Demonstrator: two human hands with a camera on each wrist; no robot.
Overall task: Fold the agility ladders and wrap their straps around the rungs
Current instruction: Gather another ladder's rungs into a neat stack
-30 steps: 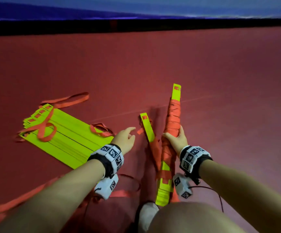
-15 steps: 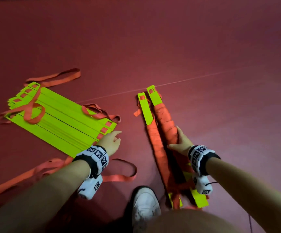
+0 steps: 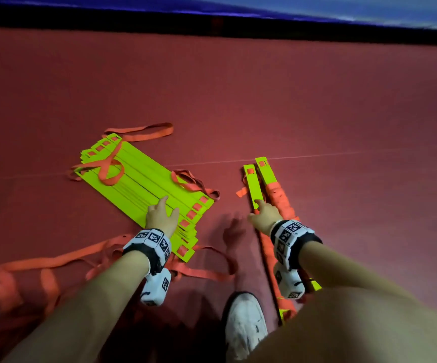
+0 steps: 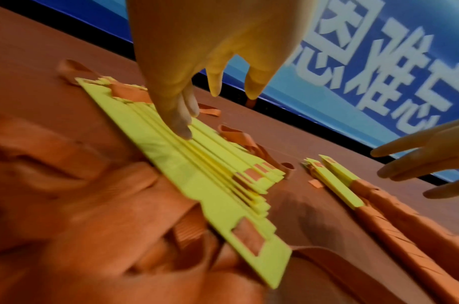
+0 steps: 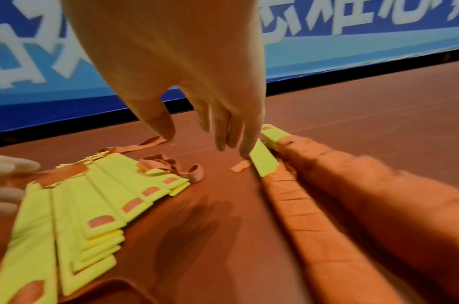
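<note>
On red floor (image 3: pixel 316 100) | loose straps (image 3: pixel 55 260) nr white shoe (image 3: pixel 246 323)

The head view looks down from above; both wrist views sit low, close, sharing the fanned yellow rungs (image 3: pixel 144 184).

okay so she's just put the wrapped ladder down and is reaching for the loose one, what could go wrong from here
1. The fanned rungs lie staggered under the left hand; gathering them one-handed could let them slide further apart.
2. Loose strap trails in loops beside the white shoe and might snag when pulled.
3. The right hand is open over the wrapped bundles; a free strap end shows beside them, so a wrap may loosen.
</note>
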